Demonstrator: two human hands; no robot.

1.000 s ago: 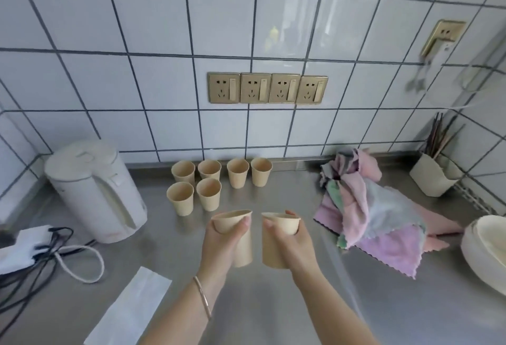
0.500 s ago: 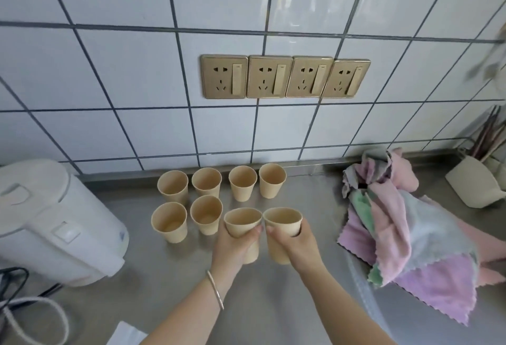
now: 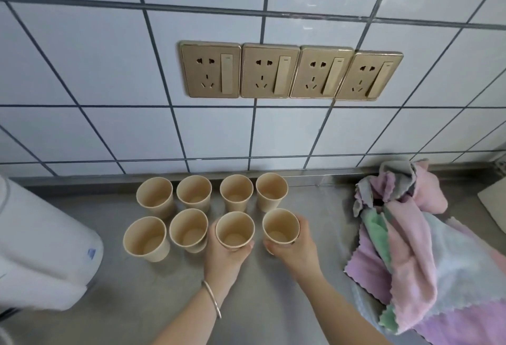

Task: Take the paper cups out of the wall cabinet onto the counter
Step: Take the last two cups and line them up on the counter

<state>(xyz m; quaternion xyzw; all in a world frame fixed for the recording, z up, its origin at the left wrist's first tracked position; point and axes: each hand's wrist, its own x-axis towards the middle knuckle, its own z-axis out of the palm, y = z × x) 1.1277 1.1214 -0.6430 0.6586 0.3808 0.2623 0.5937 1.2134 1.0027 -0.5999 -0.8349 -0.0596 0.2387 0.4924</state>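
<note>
Several tan paper cups stand upright in two rows on the steel counter (image 3: 315, 235) below the tiled wall. The back row (image 3: 213, 192) holds several cups. In the front row, two cups (image 3: 167, 235) stand free at the left. My left hand (image 3: 227, 255) is wrapped around the third front cup (image 3: 235, 229). My right hand (image 3: 294, 251) is wrapped around the fourth front cup (image 3: 280, 226). Both held cups sit level with the front row, at or just above the counter. The wall cabinet is out of view.
A white electric kettle (image 3: 41, 251) stands at the left edge. A heap of pink, green and grey cloths (image 3: 410, 249) lies at the right. Four gold wall sockets (image 3: 290, 72) sit above the cups. A white container corner (image 3: 494, 202) shows at far right.
Both hands moved forward and down with their cups, from in front of the group to the right end of the front row. The view moved closer to the wall.
</note>
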